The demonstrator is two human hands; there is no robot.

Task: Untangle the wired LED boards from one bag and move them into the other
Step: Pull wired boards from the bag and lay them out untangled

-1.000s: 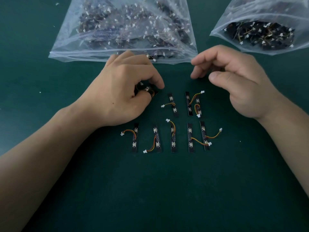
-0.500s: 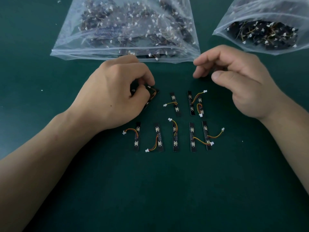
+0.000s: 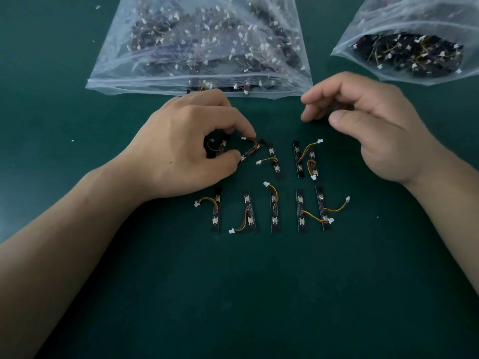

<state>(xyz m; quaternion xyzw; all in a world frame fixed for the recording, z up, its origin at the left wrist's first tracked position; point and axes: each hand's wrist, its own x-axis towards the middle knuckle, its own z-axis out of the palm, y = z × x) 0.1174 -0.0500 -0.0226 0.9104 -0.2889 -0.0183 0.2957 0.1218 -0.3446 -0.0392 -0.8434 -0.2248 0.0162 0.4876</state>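
Left hand [image 3: 181, 151] curled, thumb and forefinger pinching one LED board [image 3: 252, 151] near its two ends. A second board [image 3: 221, 146] with its wire sits tucked under the same palm; gripped or merely lying there, cannot tell

Pinched board's long axis runs diagonal: thumb end nearer the wrist, far end pointing toward the right hand [image 3: 383, 130] and nearly touching the closest of the laid-out boards [image 3: 274, 211]. Right hand hovers well off to the other side, fingers loosely bent, nothing in it. Left hand is plainly the nearer. Judged step: freeing this board from the one under the palm, then setting it in line

Between and just below the hands, the laid-out boards lie in two rows, three upper and five lower, long axes running roughly away from the person, wires loose

Large bag [image 3: 199, 47] just beyond the left knuckles, mouth toward them, packed with tangled boards, a few at the lip. Smaller bag [image 3: 407, 55] beyond the right hand, apart from it, holds a dark heap of boards; its mouth direction unclear
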